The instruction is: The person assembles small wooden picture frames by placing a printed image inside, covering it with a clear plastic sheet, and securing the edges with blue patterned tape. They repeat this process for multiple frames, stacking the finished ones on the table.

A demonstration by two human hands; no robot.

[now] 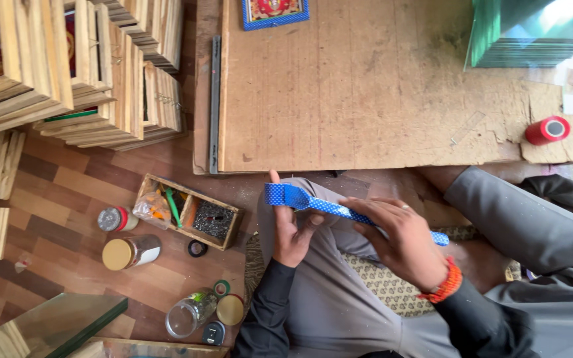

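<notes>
Blue dotted tape strip (339,209) spans between both hands over the person's lap, roughly level, running from upper left down to lower right. Left hand (291,229): thumb up against the wide end of the strip, fingers curled closed under it, so that end is pinched and looks folded or doubled there. Right hand (402,240): fingers extended and laid along the top of the strip, thumb beneath, a light closed grip; the far end sticks out past the wrist, near the orange bracelet (447,284). Judged: two-point hold keeps the strip taut and off the cloth so it cannot stick to itself.

Person sits cross-legged on a patterned mat (382,285), grey sleeves and trousers.

Within left-hand reach on the wooden floor (61,192): a clear jar (190,313) on its side, a gold lid (230,309), small tape rings, two lidded jars (130,250), and an open wooden box (190,211) with compartments of small hardware and bits. Supplies appear grouped on one side.

Just ahead of the knees: a low fibreboard work surface (366,93), mostly bare, with a metal ruler (215,99) along its left edge. A red tape roll (547,130) rests at the right edge, a blue-framed picture (274,12) at the far edge, stacked glass sheets (532,33) at far right.

Far left: stacks of wooden frames (67,66).
</notes>
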